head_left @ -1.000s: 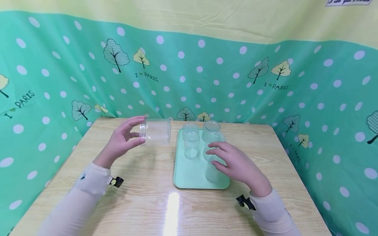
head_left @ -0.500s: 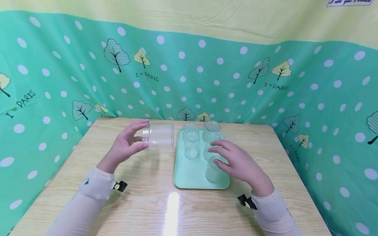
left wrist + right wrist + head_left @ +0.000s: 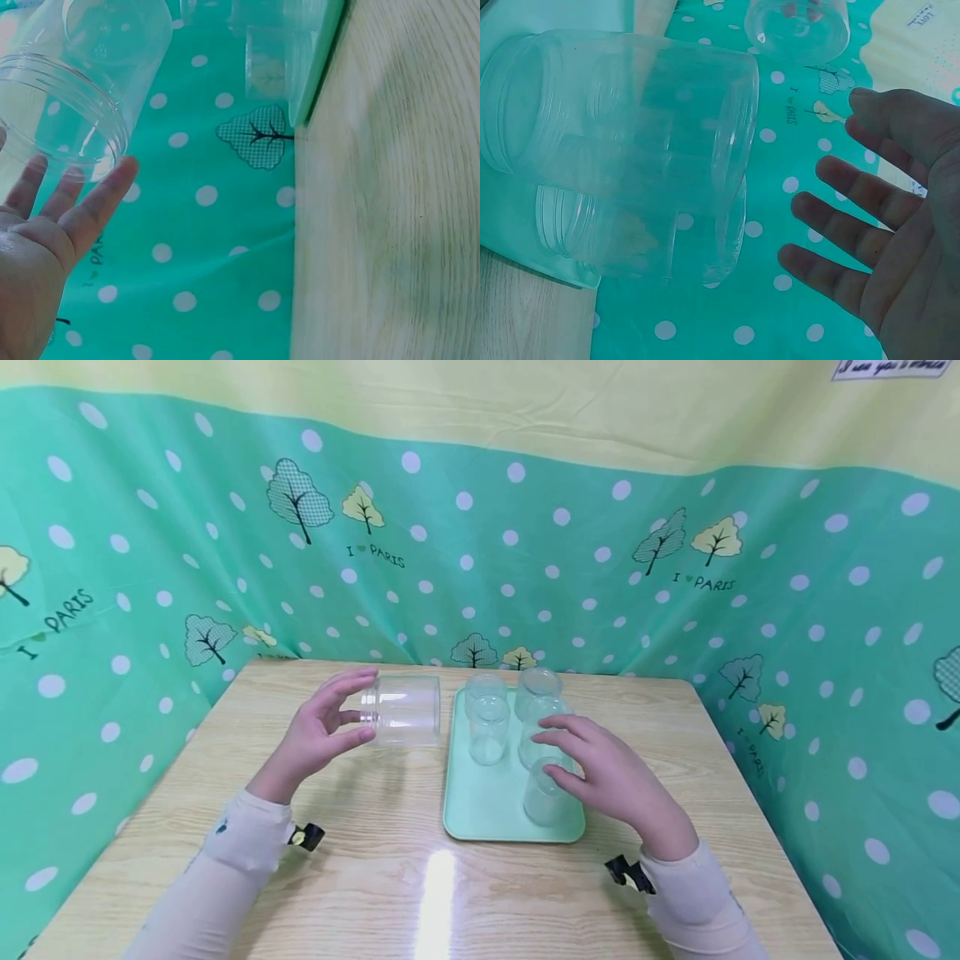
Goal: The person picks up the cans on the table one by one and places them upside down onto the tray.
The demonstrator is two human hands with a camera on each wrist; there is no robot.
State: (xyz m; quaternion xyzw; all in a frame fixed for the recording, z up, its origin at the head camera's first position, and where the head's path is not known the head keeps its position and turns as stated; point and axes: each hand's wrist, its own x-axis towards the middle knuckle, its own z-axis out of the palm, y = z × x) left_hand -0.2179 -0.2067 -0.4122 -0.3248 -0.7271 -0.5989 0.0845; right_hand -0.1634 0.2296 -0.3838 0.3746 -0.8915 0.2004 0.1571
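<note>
My left hand (image 3: 311,735) grips a clear plastic jar (image 3: 408,710) by its threaded mouth, with thumb and fingers at the rim. The jar lies sideways in the air left of the tray, its base pointing right. In the left wrist view the fingertips touch the threaded rim (image 3: 112,142). My right hand (image 3: 603,768) hovers over the right side of the green tray (image 3: 480,814), fingers apart and bent, holding nothing. Below it stand clear jars (image 3: 543,806), partly hidden by the hand. The right wrist view shows a jar (image 3: 652,112) mouth down on the tray, apart from the fingers.
Several clear jars stand on the tray, among them a small one (image 3: 489,739) at its left and another (image 3: 538,685) at the back right. The wooden table (image 3: 360,877) meets a green dotted cloth (image 3: 465,577) behind and at both sides.
My left hand has moved slightly right and toward me with the jar, then stays nearly still. The right hand has shifted slightly right, uncovering more of the front jar.
</note>
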